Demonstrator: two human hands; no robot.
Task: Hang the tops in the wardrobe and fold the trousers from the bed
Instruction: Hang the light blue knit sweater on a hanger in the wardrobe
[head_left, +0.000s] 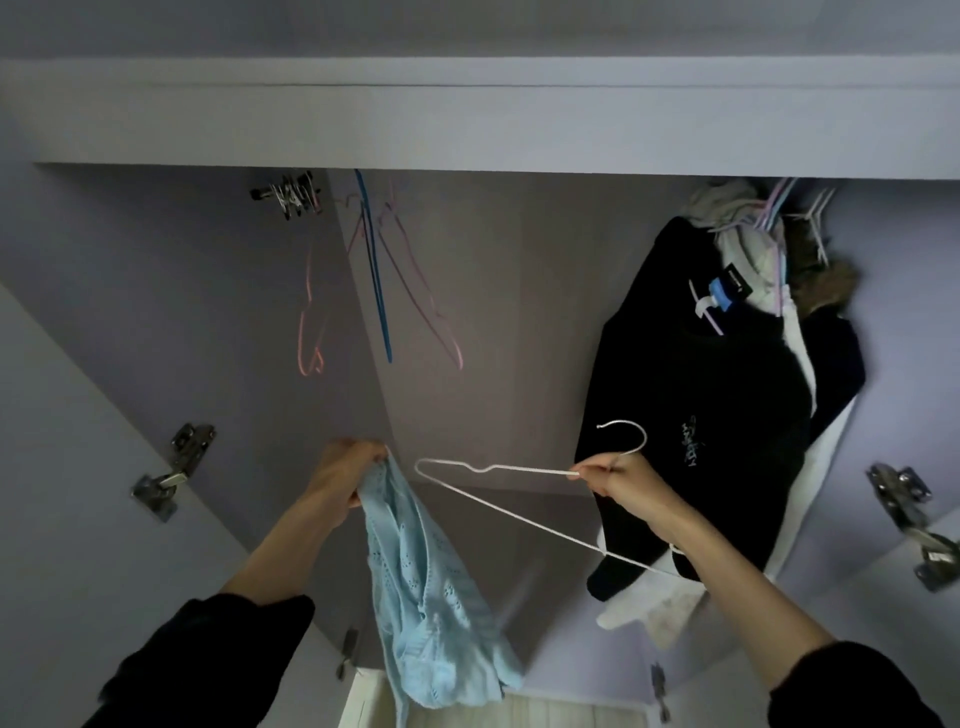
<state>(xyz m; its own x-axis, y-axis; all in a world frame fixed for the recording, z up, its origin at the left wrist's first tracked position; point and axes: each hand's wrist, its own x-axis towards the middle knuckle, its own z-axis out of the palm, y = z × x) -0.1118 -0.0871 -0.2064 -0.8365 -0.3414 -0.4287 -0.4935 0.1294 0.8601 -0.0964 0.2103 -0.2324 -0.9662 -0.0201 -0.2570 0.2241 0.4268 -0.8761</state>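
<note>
Presently inside open wardrobe (208, 291): left hand (340, 480) gripping top edge of pale blue knit top (421, 597), hanging free below. Right hand (621, 483) pinching white wire hanger (498, 496) at neck, level, just beside top. Empty hangers (384, 270) upper left; dark garments (711, 405) crowded right; open span between.

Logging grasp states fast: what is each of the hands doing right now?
Left hand: closed, gripping the light blue knit top by its upper edge.
Right hand: closed, pinching the white wire hanger near its hook.
</note>
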